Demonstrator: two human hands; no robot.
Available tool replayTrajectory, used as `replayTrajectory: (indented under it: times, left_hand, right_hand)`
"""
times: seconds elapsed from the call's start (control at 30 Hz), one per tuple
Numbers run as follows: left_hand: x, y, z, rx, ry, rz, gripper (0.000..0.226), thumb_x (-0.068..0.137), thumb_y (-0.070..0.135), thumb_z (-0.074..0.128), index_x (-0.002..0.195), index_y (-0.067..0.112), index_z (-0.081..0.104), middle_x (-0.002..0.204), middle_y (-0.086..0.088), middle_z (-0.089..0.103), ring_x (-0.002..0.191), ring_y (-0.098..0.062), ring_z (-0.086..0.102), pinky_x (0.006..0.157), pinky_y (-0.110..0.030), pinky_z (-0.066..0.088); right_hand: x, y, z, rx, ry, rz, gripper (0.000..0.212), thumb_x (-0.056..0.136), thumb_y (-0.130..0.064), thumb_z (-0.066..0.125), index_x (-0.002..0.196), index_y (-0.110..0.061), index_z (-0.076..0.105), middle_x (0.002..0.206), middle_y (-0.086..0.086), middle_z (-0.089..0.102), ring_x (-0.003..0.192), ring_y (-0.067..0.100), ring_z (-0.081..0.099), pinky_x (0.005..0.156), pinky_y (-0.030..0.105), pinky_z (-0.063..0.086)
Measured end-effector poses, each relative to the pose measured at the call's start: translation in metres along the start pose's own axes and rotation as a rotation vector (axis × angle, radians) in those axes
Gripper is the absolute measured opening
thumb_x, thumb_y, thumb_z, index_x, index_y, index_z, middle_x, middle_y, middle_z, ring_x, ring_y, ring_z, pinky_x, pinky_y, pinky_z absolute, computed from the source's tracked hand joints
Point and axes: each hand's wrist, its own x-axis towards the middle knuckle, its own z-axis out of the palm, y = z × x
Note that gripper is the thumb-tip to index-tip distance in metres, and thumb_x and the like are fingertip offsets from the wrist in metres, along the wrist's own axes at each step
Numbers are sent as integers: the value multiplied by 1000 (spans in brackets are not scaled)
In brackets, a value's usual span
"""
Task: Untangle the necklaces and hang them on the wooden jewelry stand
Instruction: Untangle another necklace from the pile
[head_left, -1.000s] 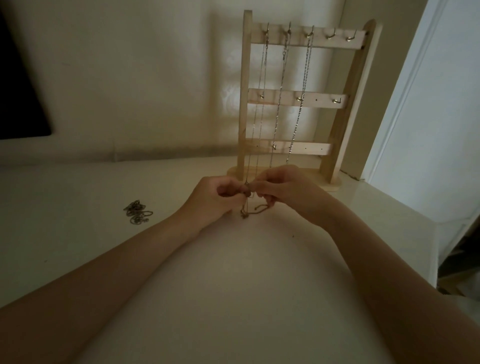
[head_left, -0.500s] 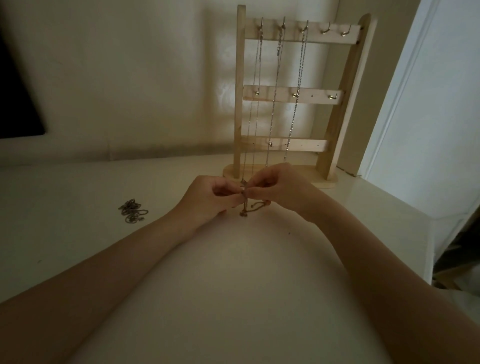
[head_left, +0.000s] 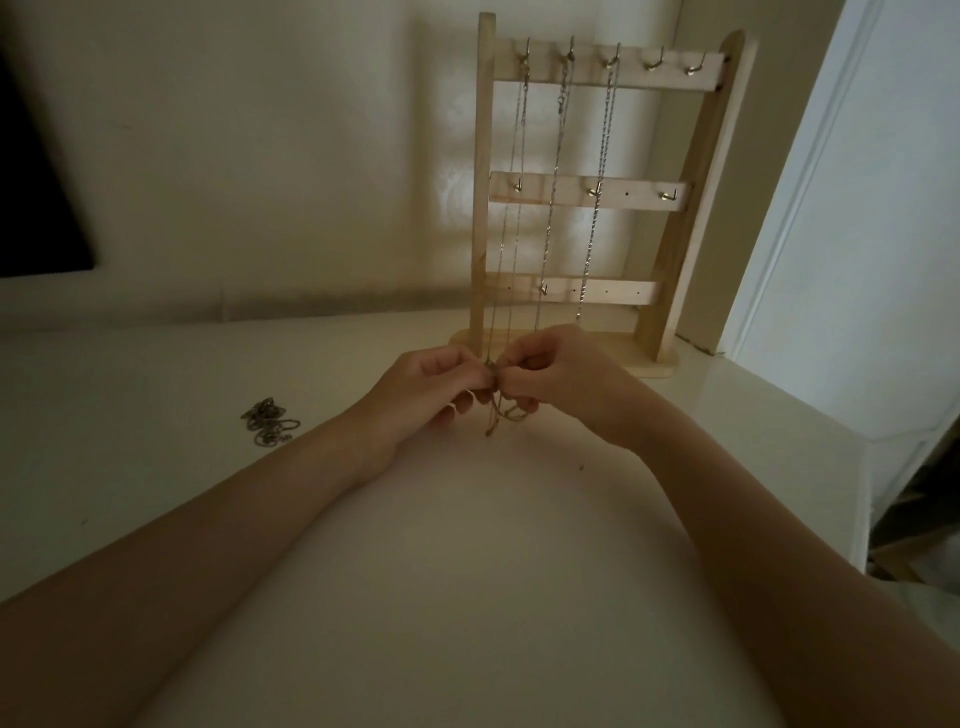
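A wooden jewelry stand (head_left: 691, 208) stands upright at the back of the white table, with three chains (head_left: 556, 171) hanging from its top hooks. In front of its base, my left hand (head_left: 421, 395) and my right hand (head_left: 556, 374) meet and pinch a thin tangled necklace (head_left: 501, 413) between their fingertips. A short knotted loop of that necklace dangles below the fingers, just above the table. A second small pile of tangled chain (head_left: 267, 422) lies on the table to the left of my left hand.
The white table (head_left: 467, 571) ends at a right edge near a pale door frame (head_left: 810, 182). A dark rectangle (head_left: 36, 197) sits on the wall at far left. Two top hooks at the stand's right carry nothing.
Both hands stay together on the tangled necklace, with only small finger movements. The view has shifted slightly.
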Motion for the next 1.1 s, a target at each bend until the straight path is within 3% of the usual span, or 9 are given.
replayTrajectory:
  times: [0.13, 0.33, 0.47, 0.53, 0.67, 0.83, 1.0, 1.1]
  left_hand:
    - [-1, -2, 2, 42, 29, 24, 25, 87, 14, 53, 62, 14, 56, 51, 10, 51, 49, -2, 42, 50, -15, 32]
    - [1, -7, 1, 60, 84, 70, 20, 85, 11, 58, 66, 17, 62, 63, 4, 58, 60, -6, 50, 58, -21, 40]
    - [1, -7, 3, 245, 24, 171, 23, 82, 5, 62, 64, 19, 57, 49, 12, 58, 46, -2, 49, 50, -19, 40]
    - [2, -8, 4, 285, 34, 186, 23, 81, 5, 62, 63, 18, 55, 49, 11, 56, 46, -3, 48, 49, -20, 40]
    - [2, -7, 4, 198, 97, 168, 24, 83, 5, 58, 62, 15, 54, 59, 2, 51, 53, -9, 46, 50, -20, 39]
    - [1, -4, 5, 73, 118, 91, 16, 88, 8, 53, 76, 3, 63, 68, 3, 61, 57, 1, 54, 50, -10, 41]
    - [0, -3, 2, -67, 125, 28, 18, 88, 16, 56, 78, 13, 71, 75, 5, 71, 67, -1, 63, 56, -10, 46]
    - [-1, -3, 1, -22, 84, 40, 9, 84, 15, 63, 78, 17, 70, 66, 12, 70, 62, 5, 61, 56, -8, 45]
  right_hand:
    - [1, 1, 4, 26, -43, 17, 6, 78, 3, 61, 74, 0, 64, 65, 11, 56, 58, 15, 50, 64, 28, 47]
    - [2, 0, 4, 17, -13, 14, 9, 77, 2, 63, 71, -4, 63, 60, 5, 55, 52, 8, 49, 54, 16, 44]
    - [2, 1, 5, 10, 10, 6, 13, 75, 5, 61, 68, -5, 60, 60, 5, 54, 53, 9, 49, 53, 14, 42]
    - [2, 1, 4, 11, 1, -3, 14, 75, 7, 61, 69, -6, 60, 63, 7, 55, 58, 13, 50, 58, 20, 42]
    - [3, 3, 4, 73, 1, -42, 20, 77, 8, 63, 70, -11, 58, 67, 7, 58, 63, 17, 52, 64, 27, 43]
    - [3, 3, 1, 241, -17, -45, 22, 82, 9, 60, 79, -11, 50, 72, 13, 62, 67, 21, 55, 58, 21, 47]
    - [2, 1, -2, 328, -1, -25, 23, 83, 10, 58, 80, -9, 46, 66, 9, 59, 52, 9, 54, 54, 19, 45]
    - [3, 2, -2, 240, 5, -17, 24, 81, 12, 58, 83, -9, 46, 68, 11, 59, 59, 17, 52, 53, 19, 43]
